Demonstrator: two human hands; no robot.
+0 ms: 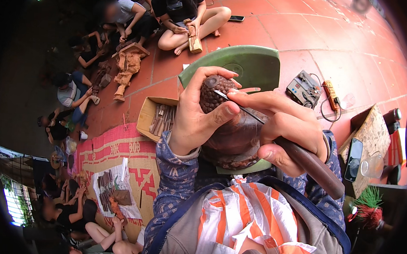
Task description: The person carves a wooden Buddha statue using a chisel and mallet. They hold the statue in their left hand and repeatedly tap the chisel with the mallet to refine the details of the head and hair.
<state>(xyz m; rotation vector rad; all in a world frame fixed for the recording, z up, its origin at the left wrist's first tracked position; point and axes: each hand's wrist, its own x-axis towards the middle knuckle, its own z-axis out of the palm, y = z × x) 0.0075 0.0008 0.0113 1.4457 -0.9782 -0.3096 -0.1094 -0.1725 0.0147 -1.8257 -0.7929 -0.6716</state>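
A dark brown wooden statue [232, 139] stands upright between my arms, its rounded top covered in small carved knobs. My left hand [192, 115] is wrapped round that knobby top, with the thumb on the near side and fingers behind. In my right hand [294, 128] is a carving chisel [314, 169] with a thick dark wooden handle and a thin metal blade. The blade's tip rests at the knobs, near my left thumb, and my right forefinger lies along the blade. My hands hide part of the statue's middle.
Behind the statue is a green plastic seat [260, 68]. A cardboard box [145, 117] of chisels sits at left, beside a patterned mat [116, 146]. To the right are a grey power unit [304, 88], a power strip [331, 94] and a phone [354, 156]. Several people sit carving at left.
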